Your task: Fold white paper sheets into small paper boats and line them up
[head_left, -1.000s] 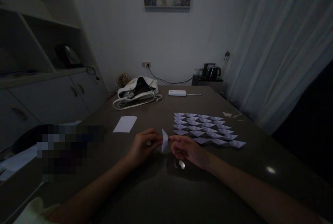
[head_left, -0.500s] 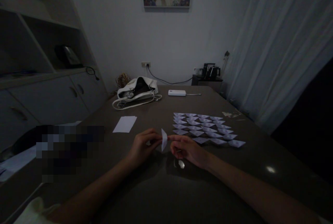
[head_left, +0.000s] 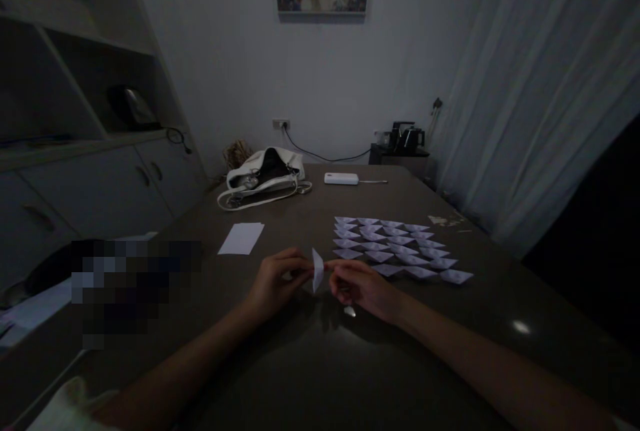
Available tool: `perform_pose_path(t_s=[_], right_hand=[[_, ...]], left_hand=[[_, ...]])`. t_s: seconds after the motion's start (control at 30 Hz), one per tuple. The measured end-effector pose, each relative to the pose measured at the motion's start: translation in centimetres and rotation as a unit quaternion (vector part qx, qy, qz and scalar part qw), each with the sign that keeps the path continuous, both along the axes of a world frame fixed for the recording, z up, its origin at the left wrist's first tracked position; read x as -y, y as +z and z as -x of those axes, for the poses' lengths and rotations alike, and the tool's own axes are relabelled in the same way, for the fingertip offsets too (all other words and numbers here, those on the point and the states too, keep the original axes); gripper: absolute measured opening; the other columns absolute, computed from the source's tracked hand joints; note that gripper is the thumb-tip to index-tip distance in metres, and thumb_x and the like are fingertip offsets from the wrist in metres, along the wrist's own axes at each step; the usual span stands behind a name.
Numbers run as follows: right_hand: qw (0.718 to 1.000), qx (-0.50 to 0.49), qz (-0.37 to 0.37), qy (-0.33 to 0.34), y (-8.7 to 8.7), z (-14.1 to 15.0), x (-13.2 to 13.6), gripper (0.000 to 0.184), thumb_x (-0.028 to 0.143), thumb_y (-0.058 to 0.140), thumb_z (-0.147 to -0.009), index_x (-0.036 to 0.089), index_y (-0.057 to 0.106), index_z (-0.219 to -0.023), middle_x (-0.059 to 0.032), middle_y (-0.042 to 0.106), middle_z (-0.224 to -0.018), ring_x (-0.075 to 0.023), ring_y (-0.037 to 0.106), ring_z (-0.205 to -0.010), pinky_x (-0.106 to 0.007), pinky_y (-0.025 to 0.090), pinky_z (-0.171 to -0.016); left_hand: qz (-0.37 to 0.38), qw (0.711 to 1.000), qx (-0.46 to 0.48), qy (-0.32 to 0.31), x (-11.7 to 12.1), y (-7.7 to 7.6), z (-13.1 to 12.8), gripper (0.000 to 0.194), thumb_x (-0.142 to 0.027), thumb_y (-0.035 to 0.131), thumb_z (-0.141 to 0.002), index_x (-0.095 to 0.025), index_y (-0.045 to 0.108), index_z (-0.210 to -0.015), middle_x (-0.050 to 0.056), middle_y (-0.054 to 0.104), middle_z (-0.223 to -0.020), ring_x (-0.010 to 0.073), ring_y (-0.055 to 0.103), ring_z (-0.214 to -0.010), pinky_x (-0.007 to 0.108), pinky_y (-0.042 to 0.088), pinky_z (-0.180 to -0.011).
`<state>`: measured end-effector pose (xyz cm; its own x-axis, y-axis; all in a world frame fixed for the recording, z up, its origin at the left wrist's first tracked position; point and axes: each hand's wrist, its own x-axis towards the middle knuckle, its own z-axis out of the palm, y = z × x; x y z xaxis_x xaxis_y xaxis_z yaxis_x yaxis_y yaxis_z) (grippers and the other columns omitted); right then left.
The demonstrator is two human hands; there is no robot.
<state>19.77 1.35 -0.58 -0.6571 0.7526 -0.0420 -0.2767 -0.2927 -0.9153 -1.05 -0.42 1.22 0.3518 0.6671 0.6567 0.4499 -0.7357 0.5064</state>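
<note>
A small white folded paper boat (head_left: 318,271) stands on end between my hands, above the table. My left hand (head_left: 280,281) is closed, pinching the boat from its left side with thumb and fingertips. From the other side, the forefinger of my right hand (head_left: 365,287) reaches to the boat and presses against it, while the other fingers curl inward. Just right of my right hand's fingers, several finished paper boats (head_left: 373,246) sit in rows on the table. A stack of white paper sheets (head_left: 241,239) lies beyond my left hand.
On the brown table (head_left: 320,371), a white handbag (head_left: 265,177) and a white power strip-like block (head_left: 341,179) with a short cable lie toward the far end. Paper scraps (head_left: 440,221) are at the right edge. A blurred patch covers items at left.
The right hand's curled fingers and thumb have shifted slightly beside the boat. The boat stays between both hands, and the view has moved a little.
</note>
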Motion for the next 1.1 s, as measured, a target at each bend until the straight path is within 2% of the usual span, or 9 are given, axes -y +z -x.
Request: perform_pose_path(t_s=[0.33, 0.77, 1.1], right_hand=[[0.998, 0.046, -0.023, -0.023, -0.17, 0.37, -0.13, 0.032, 0.038, 0.073, -0.073, 0.014, 0.064, -0.091, 0.0025, 0.058, -0.063, -0.0065, 0.048, -0.05, -0.021, 0.032, -0.048], [0.993, 0.078, -0.058, -0.072, -0.34, 0.79, 0.09, 0.034, 0.043, 0.074, -0.07, 0.016, 0.057, -0.082, 0.0033, 0.056, -0.063, -0.0069, 0.048, -0.05, -0.021, 0.033, -0.05], [0.99, 0.083, -0.084, -0.072, -0.58, 0.83, -0.1, 0.035, 0.046, 0.074, -0.07, 0.016, 0.058, -0.079, 0.0036, 0.055, -0.062, -0.0069, 0.046, -0.049, -0.021, 0.032, -0.047]], left_hand=[[-0.008, 0.999, -0.035, -0.017, 0.4, 0.39, -0.22, 0.013, -0.013, 0.057, -0.084, -0.013, 0.069, -0.078, 0.005, 0.062, -0.072, 0.0125, 0.058, -0.063, 0.02, 0.045, -0.055], [-0.001, 0.999, -0.043, -0.016, 0.33, -0.01, -0.34, 0.008, -0.016, 0.061, -0.084, -0.015, 0.065, -0.09, 0.003, 0.06, -0.081, 0.0113, 0.055, -0.065, 0.021, 0.046, -0.059], [0.02, 0.999, -0.042, -0.021, 0.5, 0.14, -0.45, 0.009, -0.015, 0.057, -0.085, -0.016, 0.063, -0.091, 0.002, 0.057, -0.08, 0.0117, 0.053, -0.066, 0.022, 0.045, -0.059]])
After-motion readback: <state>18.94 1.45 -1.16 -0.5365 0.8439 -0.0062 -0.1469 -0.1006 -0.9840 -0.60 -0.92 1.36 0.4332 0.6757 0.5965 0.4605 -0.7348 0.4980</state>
